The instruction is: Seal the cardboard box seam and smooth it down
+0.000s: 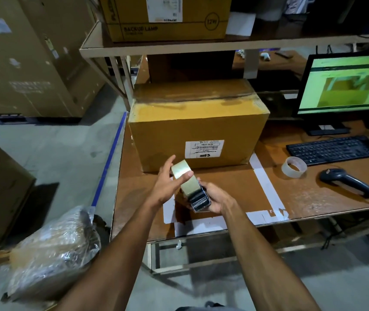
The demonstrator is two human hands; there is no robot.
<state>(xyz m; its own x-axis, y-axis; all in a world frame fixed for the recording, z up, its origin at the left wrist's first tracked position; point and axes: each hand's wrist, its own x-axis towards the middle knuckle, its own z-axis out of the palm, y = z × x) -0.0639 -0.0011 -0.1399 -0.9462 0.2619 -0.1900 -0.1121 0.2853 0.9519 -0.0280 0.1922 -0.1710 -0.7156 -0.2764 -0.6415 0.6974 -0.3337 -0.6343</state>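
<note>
A brown cardboard box with a white label on its near side stands on the wooden table. Its top seam runs left to right under glossy tape near the far edge. In front of the box, above the table, my right hand grips the dark handle of a tape dispenser loaded with a clear tape roll. My left hand holds the roll, thumb over its top and fingers spread behind it.
A second tape roll, a black barcode scanner, a keyboard and a lit monitor occupy the table's right side. A shelf with a yellow carton hangs above the box. A plastic-wrapped bundle lies lower left.
</note>
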